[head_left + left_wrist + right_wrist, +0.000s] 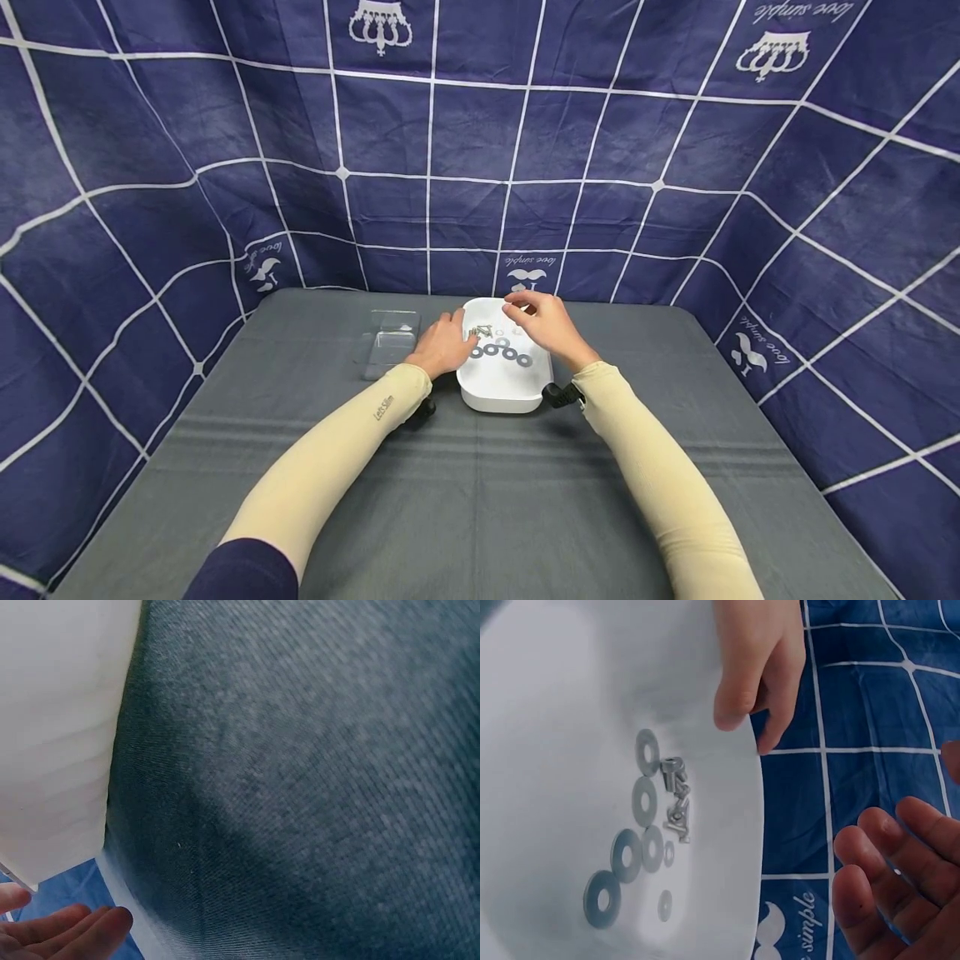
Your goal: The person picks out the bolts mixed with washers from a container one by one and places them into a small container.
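A white tray [501, 390] with rounded corners holds several flat grey washers [626, 856], a few smaller washers [664, 906] and a small cluster of silver screws [676, 814]. At its left rim is my left hand [441, 342], thumb on the inner side and loosely straight fingers beyond the edge. In the left wrist view these fingers [97, 934] lie apart from the tray's outer wall; whether the thumb presses it I cannot tell. Above the tray's far right part hovers my right hand [551, 323]. Its fingers [885, 832] bend gently, apart from the thumb, holding nothing.
Left of the tray stands a clear plastic container [392, 340], close to my left hand. Grey cloth [472, 492] covers the table. Behind and at both sides hangs a blue curtain [480, 208] with white grid lines.
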